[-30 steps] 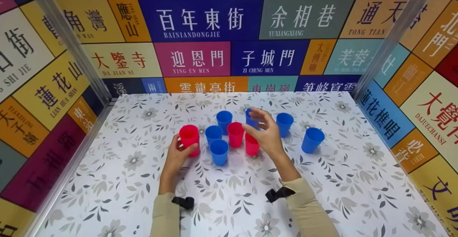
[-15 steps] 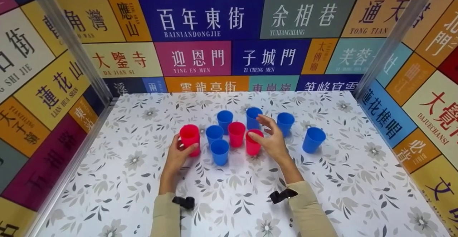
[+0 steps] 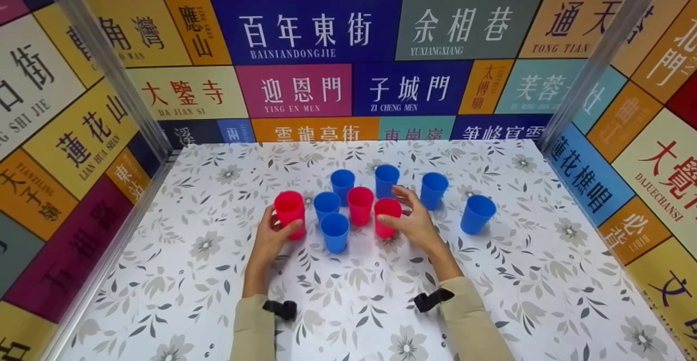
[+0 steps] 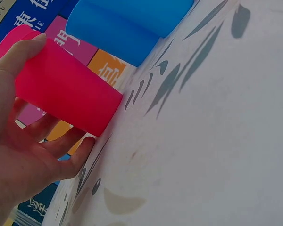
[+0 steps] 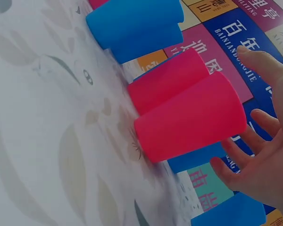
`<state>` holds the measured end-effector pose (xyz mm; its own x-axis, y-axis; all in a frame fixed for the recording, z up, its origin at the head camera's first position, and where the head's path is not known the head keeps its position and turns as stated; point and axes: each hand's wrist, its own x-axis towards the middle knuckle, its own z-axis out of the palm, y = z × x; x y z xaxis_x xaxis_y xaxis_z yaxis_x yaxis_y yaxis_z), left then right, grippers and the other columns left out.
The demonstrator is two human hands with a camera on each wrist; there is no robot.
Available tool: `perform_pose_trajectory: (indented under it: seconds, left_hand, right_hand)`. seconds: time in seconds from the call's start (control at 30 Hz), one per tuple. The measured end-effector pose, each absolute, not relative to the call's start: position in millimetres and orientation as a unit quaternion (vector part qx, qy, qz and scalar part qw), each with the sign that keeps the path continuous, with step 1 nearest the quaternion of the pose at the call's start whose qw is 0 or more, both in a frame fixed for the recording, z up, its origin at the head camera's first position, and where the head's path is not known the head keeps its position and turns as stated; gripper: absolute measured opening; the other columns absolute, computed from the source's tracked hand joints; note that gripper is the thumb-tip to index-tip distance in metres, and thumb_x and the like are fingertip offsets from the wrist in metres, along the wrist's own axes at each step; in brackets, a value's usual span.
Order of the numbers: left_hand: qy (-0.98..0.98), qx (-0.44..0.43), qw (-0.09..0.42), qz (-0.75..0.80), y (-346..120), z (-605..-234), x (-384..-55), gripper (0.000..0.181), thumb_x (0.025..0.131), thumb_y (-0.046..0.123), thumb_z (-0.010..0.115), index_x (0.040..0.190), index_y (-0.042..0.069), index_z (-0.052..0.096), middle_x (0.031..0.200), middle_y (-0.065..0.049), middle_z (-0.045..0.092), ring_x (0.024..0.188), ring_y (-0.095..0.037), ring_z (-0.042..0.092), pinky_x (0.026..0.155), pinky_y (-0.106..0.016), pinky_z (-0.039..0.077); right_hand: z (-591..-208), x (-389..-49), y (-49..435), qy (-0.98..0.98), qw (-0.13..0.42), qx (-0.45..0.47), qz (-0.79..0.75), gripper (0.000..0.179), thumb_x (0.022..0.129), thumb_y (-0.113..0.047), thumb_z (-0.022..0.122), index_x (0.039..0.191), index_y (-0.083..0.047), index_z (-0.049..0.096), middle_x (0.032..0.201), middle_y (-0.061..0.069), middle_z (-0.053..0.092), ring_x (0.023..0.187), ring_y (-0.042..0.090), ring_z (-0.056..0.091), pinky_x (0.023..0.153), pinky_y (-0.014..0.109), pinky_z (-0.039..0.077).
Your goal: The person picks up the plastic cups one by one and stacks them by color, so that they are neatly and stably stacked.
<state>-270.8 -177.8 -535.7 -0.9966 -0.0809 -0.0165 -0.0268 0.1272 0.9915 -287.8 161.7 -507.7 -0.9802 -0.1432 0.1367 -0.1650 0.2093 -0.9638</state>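
My left hand (image 3: 274, 234) grips the leftmost red plastic cup (image 3: 288, 211), which stands upright on the table. In the left wrist view, the thumb lies across this cup near its rim and the fingers curve along its far side. My right hand (image 3: 416, 222) is spread beside the right-hand red cup (image 3: 387, 219). The right wrist view shows its thumb apart from that cup and its fingertips close to the cup's side. Between the hands stand another red cup (image 3: 360, 207) and blue cups, including a near one (image 3: 335, 234) and one to its left rear (image 3: 325, 207).
A blue cup (image 3: 342, 181) and another blue cup (image 3: 387, 178) stand at the back. To the right are two more, one blue cup (image 3: 434, 191) and a farther-right blue cup (image 3: 477, 215). Lettered panels (image 3: 305, 26) wall in the flower-patterned table (image 3: 348, 306).
My right hand has drawn back toward the near right, from over the right-hand red cup and rear blue cup to beside the red one. The left hand and the cups have stayed put.
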Motion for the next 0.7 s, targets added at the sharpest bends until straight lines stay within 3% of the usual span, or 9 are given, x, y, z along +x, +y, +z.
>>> perform_pose_trajectory:
  seconds: [0.33, 0.7]
  left_hand:
    - [-0.752, 0.046, 0.009, -0.657, -178.7, -535.7, -269.1, 0.075, 0.088, 0.032, 0.077, 0.15, 0.019, 0.037, 0.15, -0.014, 0.049, 0.139, -0.037, 0.047, 0.116, -0.051, 0.041]
    - [-0.752, 0.047, 0.013, -0.657, -177.9, -536.5, -270.6, 0.073, 0.088, 0.031, 0.078, 0.148, 0.018, 0.039, 0.147, -0.015, 0.051, 0.136, -0.035, 0.05, 0.113, -0.05, 0.044]
  right_hand:
    - [-517.0, -287.1, 160.9, -0.798, -0.023, 0.075, 0.597, 0.079, 0.082, -0.024, 0.084, 0.148, -0.012, 0.044, 0.151, 0.011, 0.046, 0.139, 0.034, 0.042, 0.111, 0.049, 0.042]
    - [-510.8, -284.5, 158.6, -0.797, -0.029, 0.048, 0.602, 0.07, 0.084, -0.021, 0.081, 0.145, -0.014, 0.046, 0.137, 0.015, 0.053, 0.121, 0.031, 0.053, 0.091, 0.029, 0.052]
